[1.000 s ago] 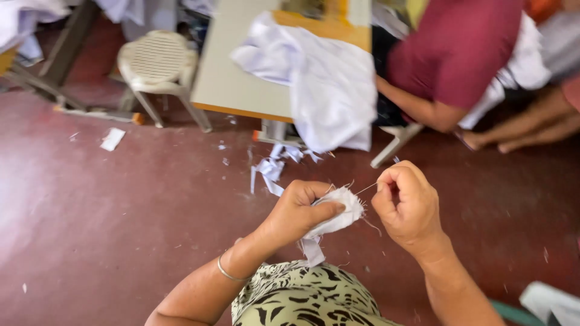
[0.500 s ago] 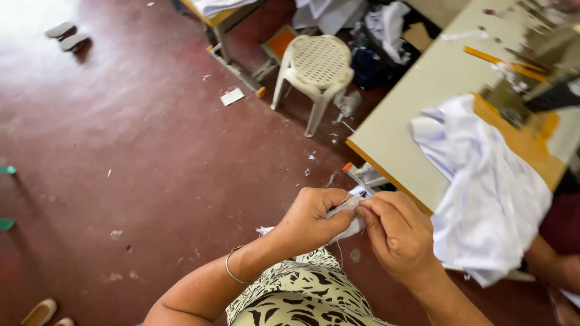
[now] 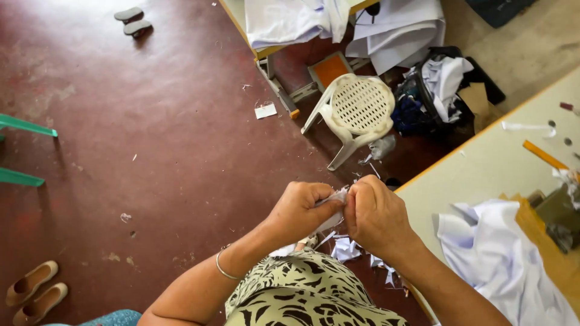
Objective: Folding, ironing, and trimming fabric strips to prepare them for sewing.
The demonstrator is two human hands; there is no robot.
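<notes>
Pinching together at the picture's centre, the left hand (image 3: 300,212) and the right hand (image 3: 376,216) have their fingers clamped on a small white cloth piece (image 3: 334,197), which shows only as a thin strip between the knuckles; a tail of it hangs below the thumbs. A thin metal bangle (image 3: 222,270) rings the left wrist. Under the hands, at six o'clock, white fabric scraps (image 3: 349,248) lie scattered on the dark red floor (image 3: 151,163), which runs broad and smooth from nine to twelve o'clock with only specks of lint. At three o'clock the pale worktable (image 3: 483,175) cuts in with an orange-trimmed edge close beside the right forearm, carrying a rumpled white garment (image 3: 501,259). At one o'clock stands a white plastic stool (image 3: 361,107) with a perforated round seat, and just right of it a dark bag (image 3: 438,90) stuffed with white and blue cloth. A second table (image 3: 284,24) at twelve o'clock holds draped white fabric. Tan shoes (image 3: 33,290) sit at eight o'clock.
</notes>
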